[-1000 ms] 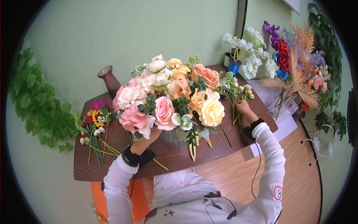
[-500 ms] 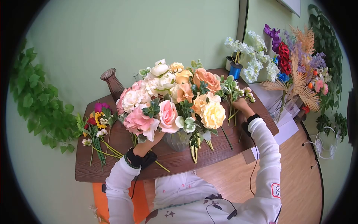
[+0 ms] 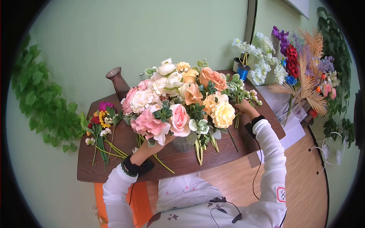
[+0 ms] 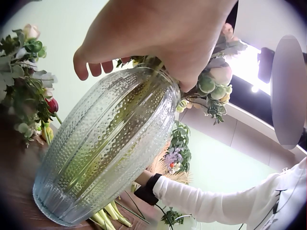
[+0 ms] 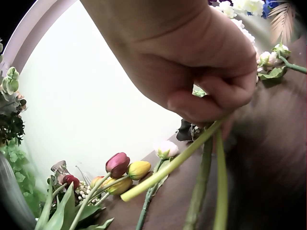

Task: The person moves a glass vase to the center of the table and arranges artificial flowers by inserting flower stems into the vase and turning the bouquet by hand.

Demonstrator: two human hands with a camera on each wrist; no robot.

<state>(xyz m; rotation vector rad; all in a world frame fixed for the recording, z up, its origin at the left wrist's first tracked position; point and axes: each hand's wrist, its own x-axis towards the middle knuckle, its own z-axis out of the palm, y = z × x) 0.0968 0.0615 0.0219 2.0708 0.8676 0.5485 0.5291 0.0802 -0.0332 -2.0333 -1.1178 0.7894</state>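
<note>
A ribbed, bubbled clear glass vase (image 4: 105, 143) holds a large bouquet (image 3: 178, 98) of pink, white, peach and yellow flowers. My left hand (image 3: 156, 147) is under the front blooms; in the left wrist view its fingers and thumb span the vase's neck, below the flower heads. My right hand (image 5: 206, 76), right of the bouquet, pinches green stems (image 5: 199, 143) between curled fingers, their cut ends pointing down and to the side. In the head view, small pale-pink buds with leaves (image 3: 253, 97) show just beyond this hand.
Loose colourful flowers (image 3: 100, 125) lie at the left of the dark wooden table (image 3: 114, 173). Several stems (image 3: 199, 152) lie near its front edge. A brown glass vase (image 3: 118, 81) stands behind, a blue spool (image 3: 243, 71) at the back right. Another arrangement (image 3: 300, 72) stands farther right.
The head view has shifted slightly. My right hand, with the stems, has moved left towards the bouquet. My left wrist has moved outwards and left, the hand staying at the vase's neck.
</note>
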